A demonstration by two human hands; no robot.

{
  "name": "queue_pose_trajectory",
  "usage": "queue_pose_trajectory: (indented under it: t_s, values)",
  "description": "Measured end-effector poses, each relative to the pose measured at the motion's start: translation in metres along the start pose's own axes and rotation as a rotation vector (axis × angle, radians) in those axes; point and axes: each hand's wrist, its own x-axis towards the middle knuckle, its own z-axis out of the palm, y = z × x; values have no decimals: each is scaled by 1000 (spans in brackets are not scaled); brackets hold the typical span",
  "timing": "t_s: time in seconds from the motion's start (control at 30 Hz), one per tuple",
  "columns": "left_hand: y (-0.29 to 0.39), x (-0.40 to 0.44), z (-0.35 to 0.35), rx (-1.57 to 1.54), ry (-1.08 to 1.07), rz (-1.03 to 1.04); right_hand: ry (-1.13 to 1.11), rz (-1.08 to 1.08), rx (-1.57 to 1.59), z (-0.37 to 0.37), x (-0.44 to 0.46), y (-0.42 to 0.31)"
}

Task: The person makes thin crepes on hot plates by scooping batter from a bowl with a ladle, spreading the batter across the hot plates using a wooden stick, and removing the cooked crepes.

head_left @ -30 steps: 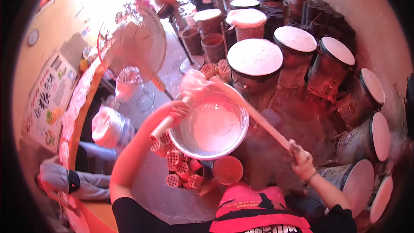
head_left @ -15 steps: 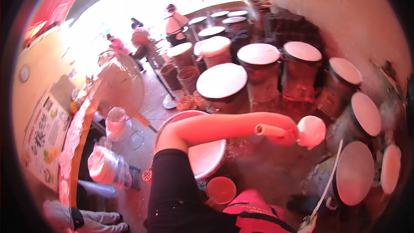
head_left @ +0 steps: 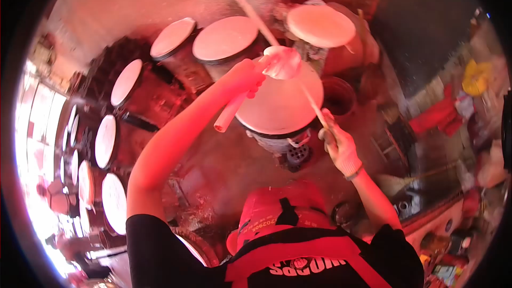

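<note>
My left hand (head_left: 248, 81) is closed round a short, thick wooden-handled tool (head_left: 228, 114), raised in front of me. A white lumpy mass (head_left: 282, 63) sits at the tool's far end. My right hand (head_left: 341, 146), in a pale work glove, grips a long thin stick (head_left: 312, 101) that slants up and left. Beyond the white mass another stretch of stick shows; whether it is the same one I cannot tell. Below both tools stands a drum (head_left: 266, 140) with a broad round white top (head_left: 280, 104).
More drums with pale round tops stand around, such as a drum top (head_left: 226, 38), a drum top (head_left: 321, 25) and a drum top (head_left: 126, 82). A dark round opening (head_left: 338, 96) lies beside the near drum. Red cloth (head_left: 437, 117) and clutter are at right. People are at far left.
My view has turned right, toward the drums by the wall. The left-hand tool is now over a drum top. My right hand, with its stick, has come up into fuller view.
</note>
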Motion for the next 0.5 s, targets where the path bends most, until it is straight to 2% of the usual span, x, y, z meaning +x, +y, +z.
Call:
queue_pose_trajectory:
  t_s: [0.03, 0.07, 0.1, 0.13, 0.17, 0.2, 0.23, 0.27, 0.3, 0.37, 0.4, 0.43, 0.47, 0.5]
  values:
    - [-1, 16, 15, 11, -38, -1, -21, -41, -89, -8, 12, -3]
    - [-10, 34, 28, 251, 64, 120, 68, -156, -144, -10, 23, -6]
    - [-21, 49, 41, 484, 171, 249, 85, -133, -154, -12, 25, -6]
    - [-39, 61, 57, 889, 431, 834, 44, 83, -246, -13, 26, -5]
    - [-42, 63, 70, 883, 405, 844, -2, 303, -332, -14, 24, -3]
    - [-44, 65, 81, 823, 387, 676, 117, 270, -213, -8, 19, 12]
    - [-46, 69, 91, 764, 368, 509, 131, 287, -219, 0, 9, 32]
    - [-57, 82, 100, 745, 392, 413, 150, 439, -16, 9, -3, 53]
    - [-69, 92, 106, 743, 375, 422, 171, 584, 190, 15, -13, 62]
    - [-87, 105, 116, 592, 342, 336, 265, 927, 524, 20, -17, 31]
    - [-92, 111, 119, 586, 325, 344, 271, 1006, 586, 27, -22, 22]
    - [-96, 113, 121, 441, 369, 346, 275, 1083, 647, 36, -30, 15]
    - [-99, 116, 120, 295, 412, 344, 305, 973, 592, 55, -45, 27]
    - [-99, 120, 118, 287, 401, 349, 332, 861, 537, 80, -61, 51]
